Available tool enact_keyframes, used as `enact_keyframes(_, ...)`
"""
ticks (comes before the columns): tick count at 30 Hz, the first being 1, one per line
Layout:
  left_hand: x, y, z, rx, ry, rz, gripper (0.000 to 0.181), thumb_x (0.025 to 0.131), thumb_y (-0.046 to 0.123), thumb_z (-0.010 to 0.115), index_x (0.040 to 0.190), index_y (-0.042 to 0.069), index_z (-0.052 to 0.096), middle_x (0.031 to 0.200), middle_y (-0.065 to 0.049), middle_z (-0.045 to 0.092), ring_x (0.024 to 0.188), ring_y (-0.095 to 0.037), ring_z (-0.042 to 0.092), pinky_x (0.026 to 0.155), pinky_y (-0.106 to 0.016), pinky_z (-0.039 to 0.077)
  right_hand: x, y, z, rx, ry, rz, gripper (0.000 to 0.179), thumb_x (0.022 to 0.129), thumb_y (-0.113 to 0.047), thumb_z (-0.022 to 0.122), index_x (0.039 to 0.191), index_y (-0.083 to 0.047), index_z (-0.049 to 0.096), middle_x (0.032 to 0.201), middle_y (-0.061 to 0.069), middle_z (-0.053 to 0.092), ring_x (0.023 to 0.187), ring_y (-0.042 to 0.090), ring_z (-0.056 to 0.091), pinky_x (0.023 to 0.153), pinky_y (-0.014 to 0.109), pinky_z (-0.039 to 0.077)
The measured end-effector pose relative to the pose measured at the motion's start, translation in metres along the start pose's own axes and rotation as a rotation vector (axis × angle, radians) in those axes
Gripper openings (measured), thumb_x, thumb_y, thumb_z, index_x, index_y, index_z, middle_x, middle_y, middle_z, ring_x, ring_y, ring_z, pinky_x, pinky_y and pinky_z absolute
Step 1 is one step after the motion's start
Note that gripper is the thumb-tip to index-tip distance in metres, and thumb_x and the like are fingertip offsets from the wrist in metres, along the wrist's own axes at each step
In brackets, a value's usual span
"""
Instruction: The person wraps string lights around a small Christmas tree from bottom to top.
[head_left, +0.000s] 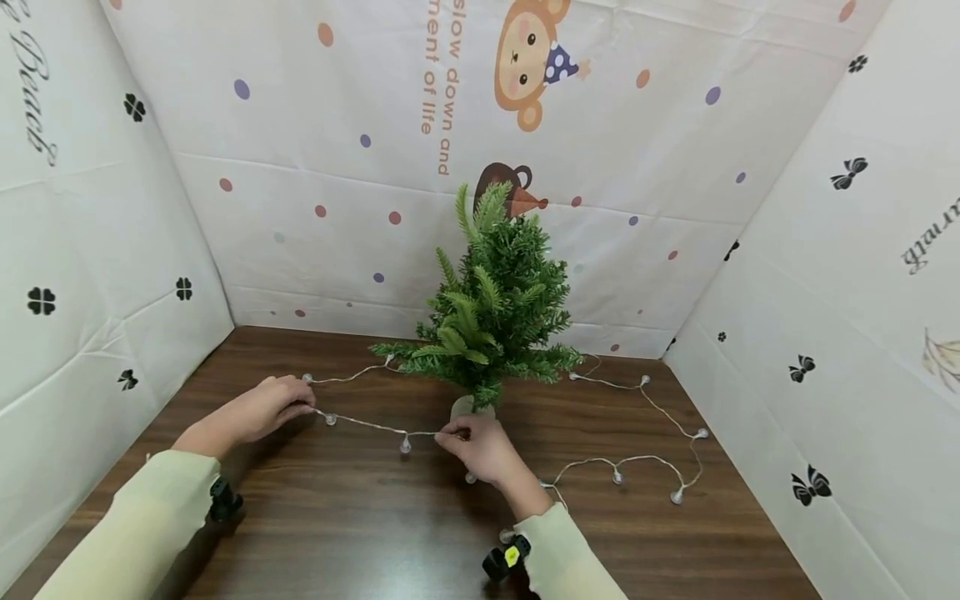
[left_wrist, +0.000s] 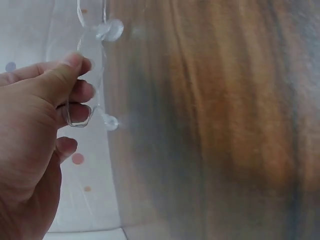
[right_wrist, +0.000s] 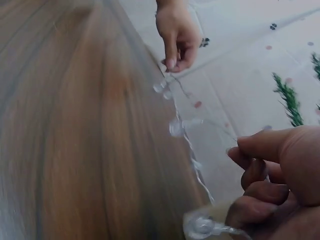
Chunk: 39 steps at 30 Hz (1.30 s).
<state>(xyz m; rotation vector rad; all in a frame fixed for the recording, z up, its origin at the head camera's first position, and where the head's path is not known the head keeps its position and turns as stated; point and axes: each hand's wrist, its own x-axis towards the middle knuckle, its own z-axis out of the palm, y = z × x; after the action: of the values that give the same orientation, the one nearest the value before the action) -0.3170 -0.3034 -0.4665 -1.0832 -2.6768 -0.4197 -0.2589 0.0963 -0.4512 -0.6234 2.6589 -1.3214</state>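
A string of lights [head_left: 367, 424] with clear round bulbs runs between my two hands in front of a small green artificial Christmas tree [head_left: 502, 300]. At the left, my left hand [head_left: 273, 407] pinches the wire between thumb and fingertips; a loop of wire hangs by its fingers in the left wrist view. My right hand [head_left: 480, 450] pinches the same wire before the tree's pale base [head_left: 463, 406], which it partly covers. One bulb [head_left: 406, 446] dangles between the hands. More of the light string [head_left: 637, 457] curves over the table to the right and behind the tree.
The dark wooden table [head_left: 360, 517] is enclosed by white printed cloth at the back [head_left: 300, 125], left [head_left: 75, 250] and right [head_left: 847, 275]. Loose wire and bulbs [head_left: 702, 434] lie across the table's right side. Black wrist cameras [head_left: 225, 500] sit at both sleeves.
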Motion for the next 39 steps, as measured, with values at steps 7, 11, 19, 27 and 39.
enact_keyframes(7, 0.011, 0.007, -0.009, -0.135, 0.040, -0.114, 0.006, 0.096, 0.009, 0.070, 0.097, 0.013, 0.074, 0.088, 0.004, 0.067, 0.077, -0.010, 0.062, 0.067, -0.029, 0.054, -0.017, 0.010, -0.037, -0.046, 0.072, -0.072, 0.026, 0.101, -0.031, 0.067, 0.111, -0.010, 0.079, 0.084, 0.004, 0.070, 0.058, 0.005, 0.049, 0.058, 0.023, 0.043)
enact_keyframes(11, 0.017, 0.011, -0.013, -0.367, 0.080, -0.248, 0.009, 0.100, 0.015, 0.066, 0.103, 0.011, 0.074, 0.089, -0.009, 0.068, 0.069, -0.019, 0.062, 0.059, -0.026, 0.050, -0.029, 0.012, -0.054, -0.031, 0.061, -0.084, 0.026, 0.101, -0.035, 0.066, 0.107, -0.013, 0.079, 0.075, 0.005, 0.068, 0.055, 0.012, 0.054, 0.054, 0.023, 0.045)
enact_keyframes(19, 0.035, 0.019, -0.019, -0.517, 0.108, -0.313, 0.014, 0.103, 0.025, 0.062, 0.106, 0.017, 0.073, 0.089, -0.005, 0.068, 0.067, -0.031, 0.061, 0.057, -0.031, 0.051, -0.057, 0.005, -0.078, 0.062, 0.021, -0.175, 0.014, 0.102, -0.029, 0.065, 0.097, -0.020, 0.076, 0.068, 0.008, 0.060, 0.055, 0.003, 0.047, 0.050, 0.023, 0.043)
enact_keyframes(27, 0.047, 0.024, -0.028, -0.475, 0.136, -0.286, 0.013, 0.104, 0.020, 0.061, 0.105, 0.014, 0.071, 0.093, -0.004, 0.068, 0.074, -0.017, 0.061, 0.062, -0.028, 0.051, -0.078, -0.017, -0.096, 0.104, -0.008, -0.404, 0.016, 0.101, -0.010, 0.064, 0.094, -0.021, 0.073, 0.072, -0.003, 0.057, 0.058, 0.000, 0.046, 0.049, 0.021, 0.043)
enact_keyframes(39, 0.065, 0.034, -0.046, -0.428, 0.252, -0.245, 0.013, 0.104, 0.020, 0.061, 0.109, 0.017, 0.072, 0.101, -0.004, 0.070, 0.081, -0.009, 0.062, 0.067, -0.028, 0.052, -0.086, -0.035, -0.113, 0.116, 0.014, -0.622, 0.028, 0.096, 0.008, 0.063, 0.098, -0.018, 0.073, 0.074, -0.003, 0.058, 0.058, 0.004, 0.047, 0.049, 0.018, 0.041)
